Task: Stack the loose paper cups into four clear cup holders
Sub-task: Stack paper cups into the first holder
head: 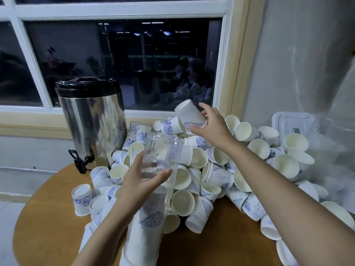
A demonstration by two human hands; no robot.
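Observation:
My left hand (pixel 141 181) grips a clear cup holder (pixel 161 156), a transparent tube tilted toward me, its lower part filled with a stack of nested white paper cups (pixel 143 235). My right hand (pixel 210 125) holds one white paper cup with blue print (pixel 189 114), bottom end up, above and behind the tube's open top. A big pile of loose paper cups (pixel 211 169) with blue patterns covers the round wooden table (pixel 48 217) under both hands.
A steel drinks urn (pixel 92 121) with a black lid and tap stands at the back left of the table. A white plastic lid (pixel 292 123) and crumpled clear plastic bag (pixel 334 150) lie at the right by the wall. A dark window is behind.

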